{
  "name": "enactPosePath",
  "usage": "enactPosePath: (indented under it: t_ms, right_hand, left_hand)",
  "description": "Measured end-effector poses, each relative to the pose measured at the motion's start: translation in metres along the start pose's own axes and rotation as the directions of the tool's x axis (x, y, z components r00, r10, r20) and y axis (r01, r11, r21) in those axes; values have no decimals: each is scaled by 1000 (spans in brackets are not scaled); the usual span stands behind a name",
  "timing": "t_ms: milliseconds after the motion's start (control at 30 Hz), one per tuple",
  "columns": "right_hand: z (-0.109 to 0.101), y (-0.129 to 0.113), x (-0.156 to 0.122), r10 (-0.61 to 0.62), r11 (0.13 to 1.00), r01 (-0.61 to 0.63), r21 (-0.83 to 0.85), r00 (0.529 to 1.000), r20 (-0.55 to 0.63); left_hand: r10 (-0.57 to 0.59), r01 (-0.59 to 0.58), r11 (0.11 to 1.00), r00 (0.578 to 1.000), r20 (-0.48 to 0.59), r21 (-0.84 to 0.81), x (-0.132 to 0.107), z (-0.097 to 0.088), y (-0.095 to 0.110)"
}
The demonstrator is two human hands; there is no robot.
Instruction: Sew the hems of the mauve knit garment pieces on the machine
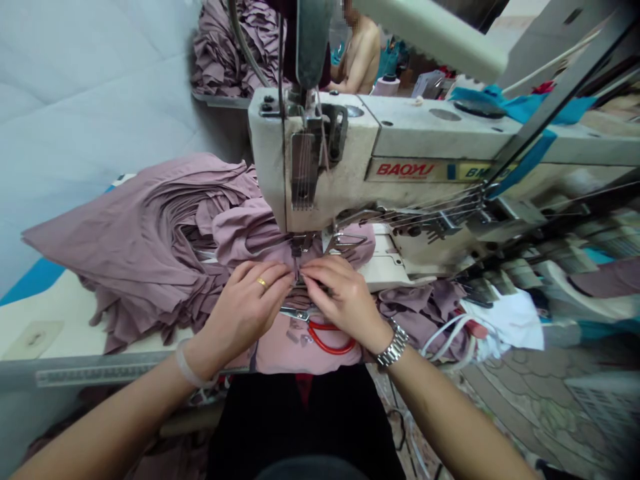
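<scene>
A mauve fabric piece (253,233) lies under the needle area of a white sewing machine (320,160). To the left of the presser foot (297,252), my left hand (250,303) is closed on the fabric, its fingers curled and its thumb hidden underneath. My right hand (345,293) pinches the fabric just to the right of the foot, thumb and fingertips close together. Both sets of fingertips nearly meet in front of the needles. Below my hands, red-handled scissors (330,337) rest on pink cloth (290,353) at the table edge.
A large stack of mauve cut pieces (135,233) fills the table's left side. More mauve cloth (425,313) and a white cloth (520,320) lie to the right. Threads run along the machine arm. Behind it, another person (363,57) sits near a further fabric pile (230,50).
</scene>
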State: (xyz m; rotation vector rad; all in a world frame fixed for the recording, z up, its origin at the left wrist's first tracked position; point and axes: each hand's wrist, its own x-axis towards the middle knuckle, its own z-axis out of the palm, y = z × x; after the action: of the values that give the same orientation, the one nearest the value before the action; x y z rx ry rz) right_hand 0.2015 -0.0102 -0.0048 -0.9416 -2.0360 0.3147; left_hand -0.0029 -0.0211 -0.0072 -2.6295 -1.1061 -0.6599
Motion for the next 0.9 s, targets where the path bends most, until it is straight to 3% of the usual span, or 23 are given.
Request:
enactPosePath:
  t_ms: [233,433,667,900]
  right_hand:
    - [7,0,-6,-54,976,73,-205,994,95]
    - [9,5,1,-32,929,89,-358,986,164]
    - [10,14,1,-43,952,82,-296,990,135]
    - [6,14,-1,-44,946,95,-310,985,167]
  left_hand:
    - [44,-44,999,999,-14,6,2,-1,1]
    - [5,-5,1000,1000,-16,26,10,2,-4]
    - [-19,19,1000,1000,21,4,14,6,-10]
    - [-39,39,999,999,-17,-26,11,8,-12]
